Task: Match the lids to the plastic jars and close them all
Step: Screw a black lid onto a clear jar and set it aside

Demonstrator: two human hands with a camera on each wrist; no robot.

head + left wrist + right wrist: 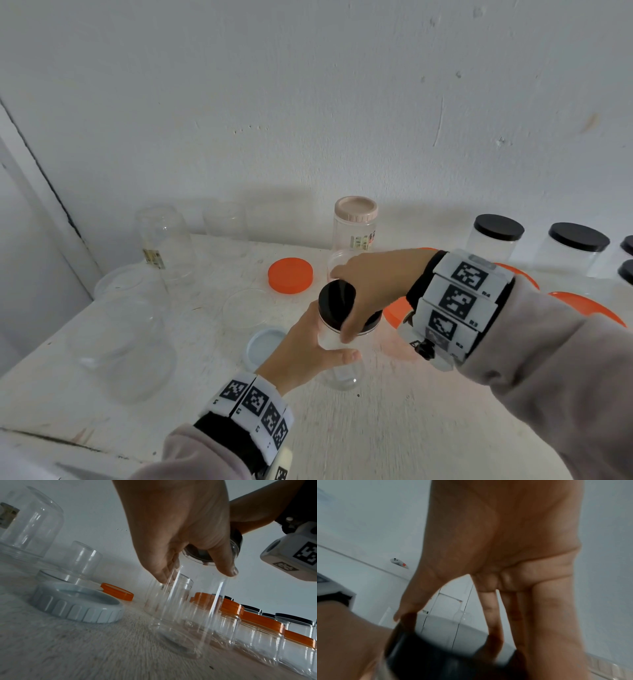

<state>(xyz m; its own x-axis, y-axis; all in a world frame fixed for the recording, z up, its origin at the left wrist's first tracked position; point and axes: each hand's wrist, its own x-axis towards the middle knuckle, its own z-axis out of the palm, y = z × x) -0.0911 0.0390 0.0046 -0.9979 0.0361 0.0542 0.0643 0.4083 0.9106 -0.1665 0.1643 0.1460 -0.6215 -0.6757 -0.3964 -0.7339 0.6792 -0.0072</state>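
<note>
A clear plastic jar [337, 368] stands on the white table [394, 428] in the middle of the head view. My left hand [329, 347] grips its body, thumb in front and fingers behind. A black lid [335, 301] sits on its mouth, and my right hand [358, 303] grips that lid from above. The left wrist view shows my left hand [195, 572] wrapped round the jar [187, 615], with the lid [197, 555] dark at its top. In the blurred right wrist view, my right hand [448, 628] has thumb and fingers on the lid [445, 658].
Loose lids lie behind the jar: orange [290, 275], pale blue [263, 344], clear [245, 308]. Clear jars [164, 240] stand upside down at the left. A pink-lidded jar [354, 222] is at the back, black-lidded jars [498, 234] at the right, and orange-lidded jars [257, 631] under my right arm.
</note>
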